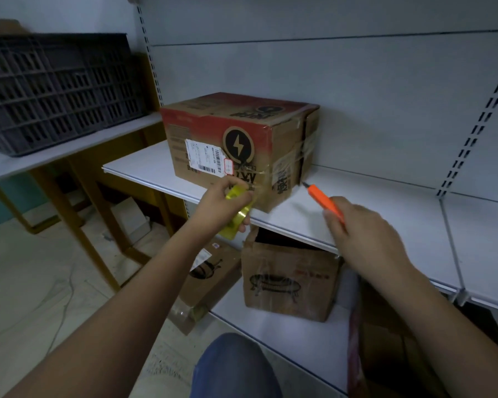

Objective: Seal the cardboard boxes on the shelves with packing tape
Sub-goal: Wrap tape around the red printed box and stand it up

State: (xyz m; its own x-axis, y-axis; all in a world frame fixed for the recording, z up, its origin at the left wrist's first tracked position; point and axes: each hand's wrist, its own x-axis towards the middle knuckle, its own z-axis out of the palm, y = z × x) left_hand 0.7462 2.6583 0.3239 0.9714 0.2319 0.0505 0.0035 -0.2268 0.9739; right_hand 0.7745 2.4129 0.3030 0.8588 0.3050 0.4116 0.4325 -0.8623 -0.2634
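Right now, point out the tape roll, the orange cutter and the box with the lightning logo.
tape roll (236, 214): head view, yellow rim below the left hand's fingers.
orange cutter (318, 196): head view, middle of its orange body.
box with the lightning logo (285, 150): head view, its taped end face.

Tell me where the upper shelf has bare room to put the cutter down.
The upper shelf is bare right of the red box, out to the slotted upright. A narrower bare strip lies left of that box. The lower shelf is crowded by the brown box.
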